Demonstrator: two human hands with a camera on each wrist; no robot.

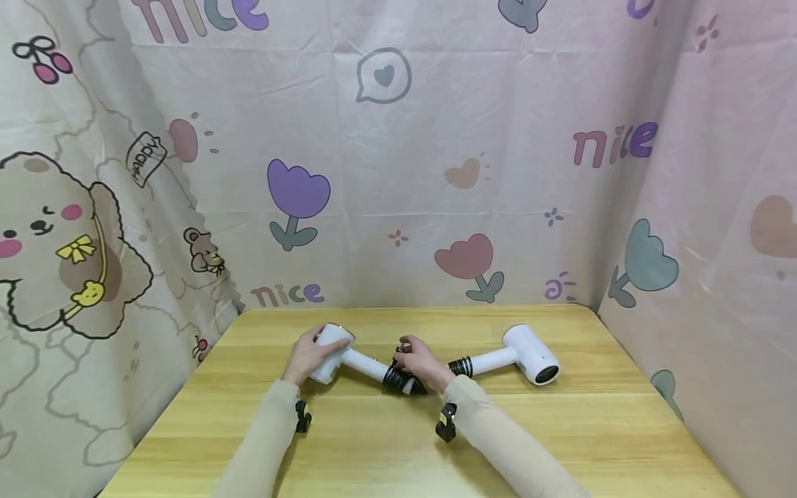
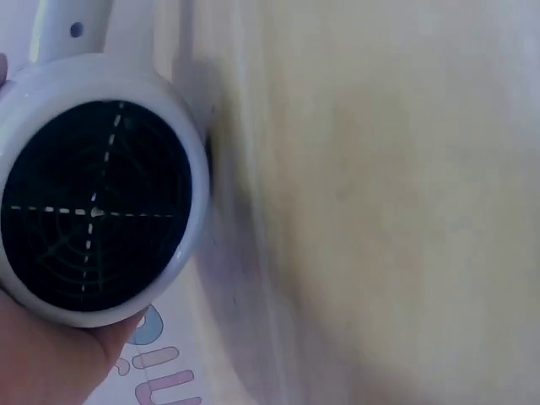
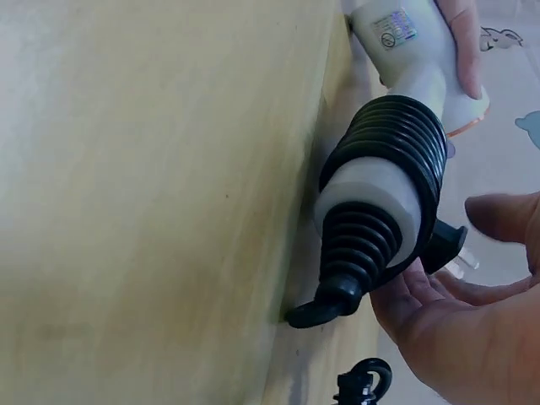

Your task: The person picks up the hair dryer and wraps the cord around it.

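A white hair dryer (image 1: pixel 364 364) lies toward the left of the wooden table, its black cord (image 1: pixel 395 380) wound round the end of the handle. My left hand (image 1: pixel 311 354) grips its head, thumb over the top; the left wrist view shows the round dark grille (image 2: pixel 94 211) at close range. My right hand (image 1: pixel 423 362) is at the handle's end. In the right wrist view the black plug (image 3: pixel 445 245) sticks out of the coils between my right thumb (image 3: pixel 504 218) and fingers; the thumb stands off from it and the fingers are behind and below it.
A second white hair dryer (image 1: pixel 529 354) lies to the right on the table (image 1: pixel 386 443), with black cord (image 1: pixel 461 366) wound round its handle, partly behind my right wrist. A printed curtain (image 1: pixel 398 173) hangs behind the table and along both sides.
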